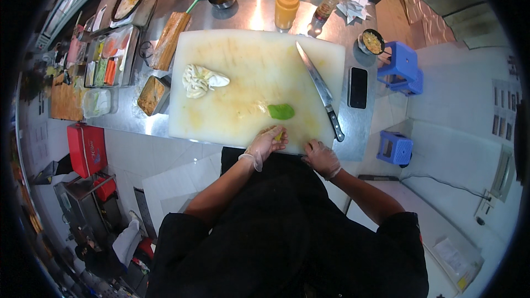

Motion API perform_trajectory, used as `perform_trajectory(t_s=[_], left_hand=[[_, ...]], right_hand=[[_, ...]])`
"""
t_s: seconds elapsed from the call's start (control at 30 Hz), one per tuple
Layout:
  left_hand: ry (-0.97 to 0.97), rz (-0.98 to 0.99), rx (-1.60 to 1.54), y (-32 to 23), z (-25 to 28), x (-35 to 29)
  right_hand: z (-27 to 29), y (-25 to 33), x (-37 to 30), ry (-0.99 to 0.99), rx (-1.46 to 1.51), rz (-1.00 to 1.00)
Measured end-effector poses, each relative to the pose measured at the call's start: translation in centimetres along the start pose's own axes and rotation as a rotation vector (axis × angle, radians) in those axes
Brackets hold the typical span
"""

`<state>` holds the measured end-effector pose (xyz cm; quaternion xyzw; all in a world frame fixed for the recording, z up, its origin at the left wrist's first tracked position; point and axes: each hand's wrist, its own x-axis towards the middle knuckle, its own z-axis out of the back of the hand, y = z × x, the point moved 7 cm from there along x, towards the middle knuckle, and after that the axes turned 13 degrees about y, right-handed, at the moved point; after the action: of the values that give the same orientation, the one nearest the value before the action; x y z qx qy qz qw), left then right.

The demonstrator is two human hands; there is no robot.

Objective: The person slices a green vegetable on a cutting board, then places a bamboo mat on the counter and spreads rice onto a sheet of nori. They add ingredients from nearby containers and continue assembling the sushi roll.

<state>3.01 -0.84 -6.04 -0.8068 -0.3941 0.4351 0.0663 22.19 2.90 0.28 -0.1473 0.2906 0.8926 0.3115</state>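
Across the broad stainless-steel surface (pixel 361 135) spreads the white rectangular plastic board (pixel 232 47), a long black-handled steel knife (pixel 316 79) at its right. The clear-gloved right hand (pixel 322 158) curls at the near edge, its grip unreadable! Beyond the clear-gloved left hand (pixel 266 143) lies a flat bright-green piece (pixel 281 111); the left fingers pinch a small yellow-green piece (pixel 278 136), probably best held lightly.
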Motion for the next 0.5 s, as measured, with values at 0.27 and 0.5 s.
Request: perform_trajectory(t_s=[0.27,0.5], left_hand=[[0.005,-0.009,0.01,-0.1,0.0,0.3],[0.036,0.039,0.024,0.7,-0.9,0.4]], right_hand=[[-1.8,0.7,0.0,0.134,-0.15,0.092],[-3.2,0.1,-0.3,0.215,-0.122,0.049]])
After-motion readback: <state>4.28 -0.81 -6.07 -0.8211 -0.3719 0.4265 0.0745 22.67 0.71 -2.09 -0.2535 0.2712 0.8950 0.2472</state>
